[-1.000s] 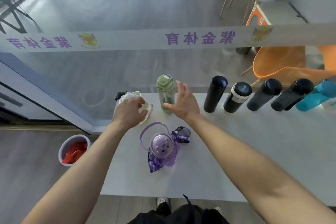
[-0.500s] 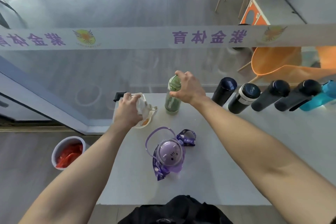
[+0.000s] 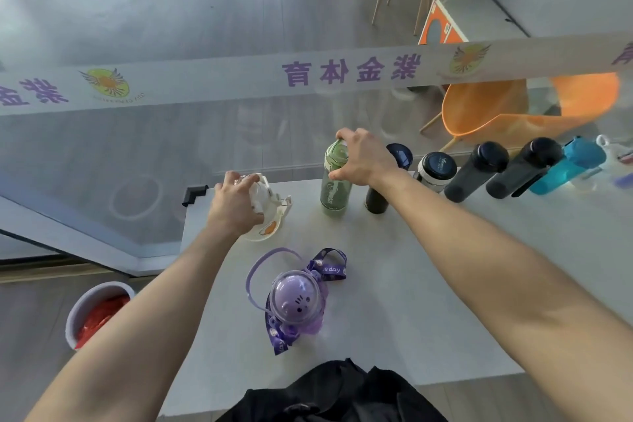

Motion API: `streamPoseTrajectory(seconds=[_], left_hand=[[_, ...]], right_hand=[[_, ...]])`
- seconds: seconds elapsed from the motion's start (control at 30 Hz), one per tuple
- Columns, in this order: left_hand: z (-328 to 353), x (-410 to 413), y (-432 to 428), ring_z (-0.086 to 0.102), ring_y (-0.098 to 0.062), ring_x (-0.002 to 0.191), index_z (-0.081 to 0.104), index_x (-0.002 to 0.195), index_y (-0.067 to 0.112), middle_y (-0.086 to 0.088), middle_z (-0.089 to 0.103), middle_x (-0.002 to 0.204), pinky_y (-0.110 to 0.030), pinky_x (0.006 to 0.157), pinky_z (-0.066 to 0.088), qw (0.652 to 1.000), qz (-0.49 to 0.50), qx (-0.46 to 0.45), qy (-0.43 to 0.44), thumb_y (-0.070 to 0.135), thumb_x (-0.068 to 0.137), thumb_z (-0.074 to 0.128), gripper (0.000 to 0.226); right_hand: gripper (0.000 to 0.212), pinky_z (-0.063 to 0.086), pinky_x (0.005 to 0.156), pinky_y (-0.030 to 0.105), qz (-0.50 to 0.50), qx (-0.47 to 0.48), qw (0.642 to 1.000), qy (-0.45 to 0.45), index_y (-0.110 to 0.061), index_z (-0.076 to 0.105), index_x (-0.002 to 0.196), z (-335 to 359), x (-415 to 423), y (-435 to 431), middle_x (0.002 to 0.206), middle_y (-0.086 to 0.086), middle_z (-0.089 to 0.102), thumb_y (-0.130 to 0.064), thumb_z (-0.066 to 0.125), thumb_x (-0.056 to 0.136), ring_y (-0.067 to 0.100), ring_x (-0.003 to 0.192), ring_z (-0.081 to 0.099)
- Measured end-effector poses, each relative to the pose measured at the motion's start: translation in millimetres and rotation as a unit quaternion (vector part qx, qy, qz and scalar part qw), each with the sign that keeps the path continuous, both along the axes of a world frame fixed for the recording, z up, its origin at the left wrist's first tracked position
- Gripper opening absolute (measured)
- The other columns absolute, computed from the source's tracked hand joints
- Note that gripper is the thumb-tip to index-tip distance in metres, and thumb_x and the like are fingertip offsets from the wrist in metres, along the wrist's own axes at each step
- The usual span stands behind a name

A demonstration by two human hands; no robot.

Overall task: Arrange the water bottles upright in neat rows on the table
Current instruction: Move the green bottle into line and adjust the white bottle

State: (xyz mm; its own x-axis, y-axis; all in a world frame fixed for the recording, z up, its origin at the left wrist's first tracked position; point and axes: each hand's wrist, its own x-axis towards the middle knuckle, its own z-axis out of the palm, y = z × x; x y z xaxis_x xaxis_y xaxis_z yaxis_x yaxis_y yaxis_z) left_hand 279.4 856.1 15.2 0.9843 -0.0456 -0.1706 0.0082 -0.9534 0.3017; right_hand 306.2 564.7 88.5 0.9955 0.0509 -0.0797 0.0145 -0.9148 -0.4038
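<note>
— Where was the green bottle point(image 3: 335, 186), and which way did it point?

— It stood upright near the far edge of the tabletop point(image 3: 428, 284), long axis vertical, cap up. The right hand point(image 3: 363, 157) was over the cap, fingers clamped on it.

— And the left hand point(image 3: 236, 202)?

— Its fingers were wrapped round a white bottle point(image 3: 265, 212) near the far left corner; that one looked tilted, though how far I couldn't tell.

— What stood beside the green one?

— Just to its right a black bottle point(image 3: 378, 195), then a black-and-white bottle point(image 3: 433, 171), two more dark bottles point(image 3: 476, 174) and a blue bottle point(image 3: 565, 166), all in a row along the far edge. A purple bottle point(image 3: 296, 305) with a strap stood upright toward the near edge.

— Any containers?

— A white bucket point(image 3: 77, 312) on the floor off the left edge, holding something red. What the bottles held, I couldn't see.
</note>
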Motion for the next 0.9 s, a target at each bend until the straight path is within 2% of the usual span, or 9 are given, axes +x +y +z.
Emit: streamPoseTrajectory(seconds=[0.17, 0.27, 0.37, 0.43, 0.6, 0.77, 0.87, 0.9], left_hand=[[-4.1, 2.8, 0.4, 0.049, -0.042, 0.125, 0.054, 0.153, 0.034, -0.007, 0.042, 0.151, -0.049, 0.100, 0.054, 1.000, -0.003, 0.008, -0.001, 0.029, 0.071, 0.093, 0.092], [-4.9, 2.7, -0.4, 0.049, -0.041, 0.124, 0.053, 0.153, 0.033, -0.007, 0.042, 0.150, -0.048, 0.099, 0.054, 1.000, -0.002, 0.016, -0.002, 0.029, 0.071, 0.094, 0.091], [-6.1, 1.3, -1.6, 0.049, -0.041, 0.124, 0.052, 0.153, 0.034, -0.007, 0.042, 0.151, -0.049, 0.098, 0.055, 1.000, 0.000, 0.021, -0.006, 0.028, 0.071, 0.093, 0.091], [-6.5, 0.3, -2.6, 0.049, -0.042, 0.123, 0.052, 0.153, 0.033, -0.008, 0.042, 0.151, -0.049, 0.098, 0.055, 1.000, 0.001, 0.022, -0.010, 0.027, 0.072, 0.092, 0.090], [-3.7, -1.8, -4.1, 0.049, -0.041, 0.126, 0.050, 0.153, 0.033, -0.008, 0.041, 0.154, -0.046, 0.098, 0.052, 1.000, -0.009, 0.027, -0.006, 0.025, 0.074, 0.093, 0.090], [-2.2, -3.7, -5.9, 0.050, -0.041, 0.128, 0.049, 0.155, 0.033, -0.008, 0.040, 0.156, -0.046, 0.101, 0.053, 1.000, -0.014, 0.023, -0.006, 0.023, 0.076, 0.094, 0.092], [-2.2, -3.4, -5.6, 0.051, -0.039, 0.131, 0.048, 0.157, 0.035, -0.006, 0.039, 0.158, -0.049, 0.103, 0.055, 1.000, -0.004, 0.020, 0.002, 0.032, 0.072, 0.100, 0.100], [-2.5, -3.5, -5.5, 0.051, -0.038, 0.131, 0.048, 0.157, 0.035, -0.006, 0.039, 0.157, -0.050, 0.103, 0.055, 1.000, -0.001, 0.017, 0.002, 0.035, 0.070, 0.101, 0.102]], right_hand=[[0.090, 0.056, 0.088, 0.038, -0.004, -0.008, 1.000, -0.003, -0.018, 0.059, 0.141, 0.8, -2.1, -6.8, 0.121, 0.012, 0.060, -0.043, 0.098, 0.064, 0.030, 0.103, 0.063], [0.090, 0.051, 0.085, 0.034, -0.002, -0.018, 1.000, -0.004, -0.017, 0.059, 0.142, 0.3, -5.0, -11.9, 0.120, 0.011, 0.060, -0.042, 0.098, 0.065, 0.029, 0.100, 0.061], [0.090, 0.047, 0.085, 0.033, -0.005, -0.019, 1.000, 0.005, -0.016, 0.056, 0.143, -0.5, -8.1, -16.0, 0.115, 0.005, 0.052, -0.039, 0.099, 0.068, 0.025, 0.098, 0.053], [0.088, 0.048, 0.084, 0.035, 0.000, -0.030, 0.999, 0.010, -0.016, 0.054, 0.142, 0.4, -10.9, -15.1, 0.113, 0.003, 0.047, -0.038, 0.098, 0.070, 0.027, 0.100, 0.056], [0.085, 0.054, 0.082, 0.040, 0.016, -0.101, 0.994, 0.026, -0.015, 0.052, 0.133, 7.1, -15.4, -5.1, 0.122, 0.011, 0.057, -0.045, 0.097, 0.068, 0.036, 0.107, 0.065], [0.085, 0.052, 0.093, 0.042, 0.020, -0.160, 0.987, -0.002, -0.014, 0.052, 0.132, 14.3, -19.6, 5.8, 0.129, 0.012, 0.056, -0.058, 0.092, 0.072, 0.032, 0.122, 0.057], [0.079, 0.049, 0.110, 0.043, 0.042, -0.211, 0.973, -0.087, -0.009, 0.056, 0.137, 24.3, -31.6, 20.7, 0.140, 0.019, 0.056, -0.057, 0.086, 0.081, 0.035, 0.141, 0.048], [0.073, 0.049, 0.112, 0.044, 0.057, -0.197, 0.971, -0.123, -0.007, 0.059, 0.136, 27.4, -38.1, 27.7, 0.142, 0.020, 0.058, -0.053, 0.084, 0.085, 0.036, 0.143, 0.049]])
